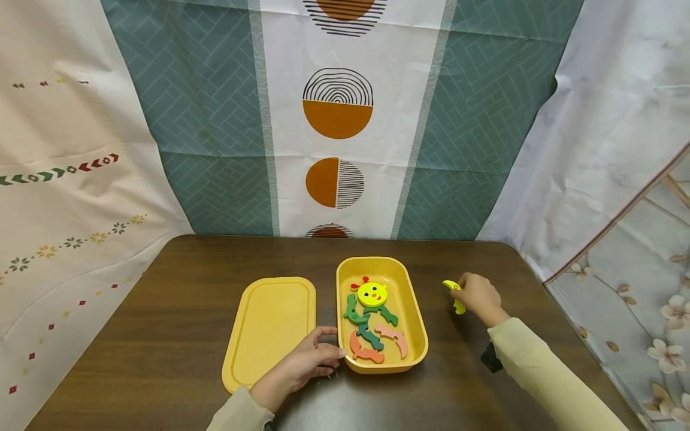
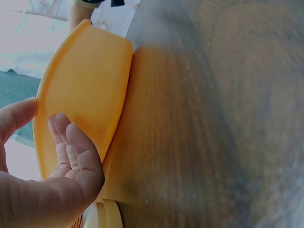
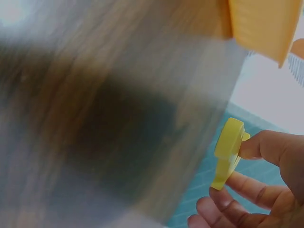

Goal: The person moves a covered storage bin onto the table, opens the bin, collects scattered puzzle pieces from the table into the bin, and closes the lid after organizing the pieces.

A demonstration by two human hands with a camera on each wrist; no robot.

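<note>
My right hand (image 1: 480, 296) pinches a yellow curved toy piece (image 1: 453, 289) between thumb and fingers, to the right of the yellow bin. In the right wrist view the yellow piece (image 3: 228, 149) is seen from its side, held at the fingertips. My left hand (image 1: 309, 362) touches the near left side of the yellow bin (image 1: 415, 326) with relaxed fingers. Inside the bin lie a round smiling caterpillar head (image 1: 372, 294) with red feelers, several green curved pieces (image 1: 354, 311), a pink piece (image 1: 396, 338) and an orange-red piece (image 1: 363, 352).
A flat yellow lid (image 1: 277, 326) lies on the brown wooden table (image 1: 178, 335), left of the bin and beside my left forearm. Patterned cloth (image 1: 215, 120) hangs behind the table and along both sides.
</note>
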